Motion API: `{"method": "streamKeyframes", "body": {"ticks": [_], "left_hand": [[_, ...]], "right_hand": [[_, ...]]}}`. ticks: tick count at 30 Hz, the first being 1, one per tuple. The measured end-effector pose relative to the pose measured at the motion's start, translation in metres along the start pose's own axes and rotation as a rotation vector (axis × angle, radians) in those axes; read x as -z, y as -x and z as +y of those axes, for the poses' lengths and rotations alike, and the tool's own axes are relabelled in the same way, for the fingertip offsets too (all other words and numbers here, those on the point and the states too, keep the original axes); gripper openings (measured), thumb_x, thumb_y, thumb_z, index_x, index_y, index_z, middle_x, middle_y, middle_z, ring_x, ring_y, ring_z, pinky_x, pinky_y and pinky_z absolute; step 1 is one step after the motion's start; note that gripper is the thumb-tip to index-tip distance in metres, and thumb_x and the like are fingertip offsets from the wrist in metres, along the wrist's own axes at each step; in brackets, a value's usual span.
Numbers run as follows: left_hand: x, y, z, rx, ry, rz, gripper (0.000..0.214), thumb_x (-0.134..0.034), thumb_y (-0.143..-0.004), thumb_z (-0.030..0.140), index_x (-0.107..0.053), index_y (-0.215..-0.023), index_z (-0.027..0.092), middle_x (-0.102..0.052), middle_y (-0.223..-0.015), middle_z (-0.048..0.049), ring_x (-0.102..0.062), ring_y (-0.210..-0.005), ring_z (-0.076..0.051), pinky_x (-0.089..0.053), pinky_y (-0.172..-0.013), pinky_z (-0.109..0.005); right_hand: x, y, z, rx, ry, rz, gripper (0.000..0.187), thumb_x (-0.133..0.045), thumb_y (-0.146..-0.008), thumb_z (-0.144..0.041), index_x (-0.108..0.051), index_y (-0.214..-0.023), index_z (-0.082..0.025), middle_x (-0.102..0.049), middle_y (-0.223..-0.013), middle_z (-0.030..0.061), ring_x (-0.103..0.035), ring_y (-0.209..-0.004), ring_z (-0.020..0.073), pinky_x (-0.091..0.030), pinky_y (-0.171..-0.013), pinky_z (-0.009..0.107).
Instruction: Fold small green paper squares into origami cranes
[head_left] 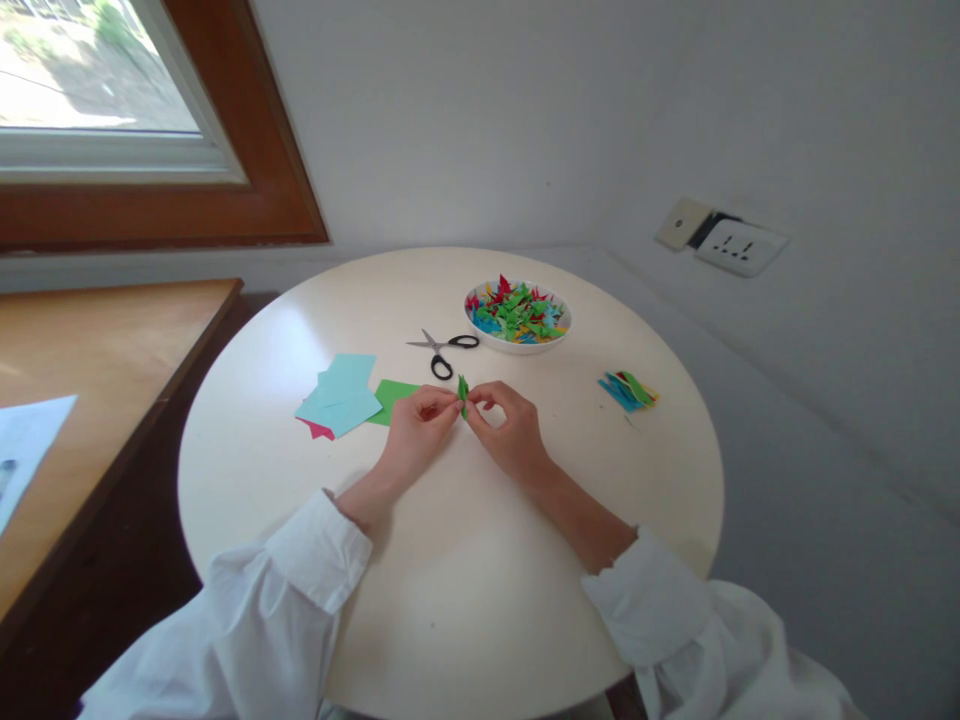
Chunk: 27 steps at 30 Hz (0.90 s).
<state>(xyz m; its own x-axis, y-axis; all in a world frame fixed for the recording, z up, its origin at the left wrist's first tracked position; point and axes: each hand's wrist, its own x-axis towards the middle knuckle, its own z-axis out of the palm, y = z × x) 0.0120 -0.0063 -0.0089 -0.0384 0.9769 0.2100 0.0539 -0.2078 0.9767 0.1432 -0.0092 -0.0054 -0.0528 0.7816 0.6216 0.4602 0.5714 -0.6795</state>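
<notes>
Between my two hands, above the middle of the round white table, is a small piece of folded green paper. My left hand pinches it from the left, thumb against fingertips. From the right, my right hand pinches its other side. Beside my left hand lies a green paper sheet, partly covered by the hand. Several light blue paper sheets overlap to its left, with a pink sheet showing underneath. Scissors with black handles lie spread just beyond my hands.
A white bowl full of small folded papers in several colours stands at the back. Coloured paper strips lie in a pile on the right. A wooden table with a white paper is at the left. Walls border the table's back and right.
</notes>
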Motion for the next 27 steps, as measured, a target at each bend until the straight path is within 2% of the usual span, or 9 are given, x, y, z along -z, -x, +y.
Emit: {"method": "streamKeyframes", "body": {"ticks": [5, 9, 14, 22, 27], "left_hand": [[-0.001, 0.001, 0.003, 0.037, 0.045, -0.028, 0.012, -0.065, -0.064, 0.024, -0.069, -0.067, 0.013, -0.070, -0.081, -0.0079, -0.062, -0.074, -0.018, -0.046, -0.069, -0.028], [0.000, 0.001, 0.004, 0.093, 0.068, -0.029, 0.013, -0.067, -0.063, 0.025, -0.069, -0.066, 0.012, -0.070, -0.071, -0.0059, -0.060, -0.066, -0.016, -0.044, -0.064, -0.026], [-0.001, 0.000, 0.003, 0.183, 0.197, -0.017, 0.015, -0.071, -0.060, 0.026, -0.070, -0.067, 0.013, -0.069, -0.068, -0.0041, -0.058, -0.061, -0.013, -0.043, -0.061, -0.025], [0.000, -0.002, -0.006, 0.148, 0.208, -0.009, 0.017, -0.069, -0.064, 0.030, -0.069, -0.069, 0.014, -0.066, -0.066, -0.0025, -0.056, -0.062, -0.012, -0.043, -0.063, -0.025], [-0.002, 0.000, -0.002, 0.198, 0.277, 0.007, 0.024, -0.071, -0.062, 0.029, -0.067, -0.079, 0.013, -0.067, -0.073, -0.0040, -0.059, -0.066, -0.013, -0.045, -0.066, -0.027]], "right_hand": [[0.000, 0.000, -0.001, -0.065, -0.031, -0.003, 0.005, -0.054, -0.069, -0.016, -0.057, -0.067, -0.019, -0.064, -0.068, 0.0005, -0.056, -0.062, 0.0134, -0.046, -0.060, 0.026], [-0.002, 0.001, 0.004, -0.205, -0.208, -0.003, 0.004, -0.056, -0.068, -0.020, -0.060, -0.068, -0.018, -0.064, -0.067, 0.0011, -0.055, -0.061, 0.0129, -0.046, -0.061, 0.026], [-0.004, 0.000, 0.006, -0.371, -0.402, -0.001, 0.009, -0.062, -0.064, -0.025, -0.061, -0.067, -0.017, -0.063, -0.063, 0.0005, -0.055, -0.057, 0.0123, -0.046, -0.056, 0.025], [-0.005, -0.001, 0.003, -0.401, -0.466, 0.012, 0.009, -0.064, -0.063, -0.025, -0.062, -0.066, -0.017, -0.063, -0.064, 0.0006, -0.056, -0.058, 0.0125, -0.046, -0.059, 0.026], [-0.005, -0.001, 0.003, -0.428, -0.492, 0.017, 0.010, -0.065, -0.062, -0.026, -0.061, -0.065, -0.017, -0.063, -0.064, 0.0006, -0.057, -0.059, 0.0129, -0.047, -0.059, 0.027]]}}
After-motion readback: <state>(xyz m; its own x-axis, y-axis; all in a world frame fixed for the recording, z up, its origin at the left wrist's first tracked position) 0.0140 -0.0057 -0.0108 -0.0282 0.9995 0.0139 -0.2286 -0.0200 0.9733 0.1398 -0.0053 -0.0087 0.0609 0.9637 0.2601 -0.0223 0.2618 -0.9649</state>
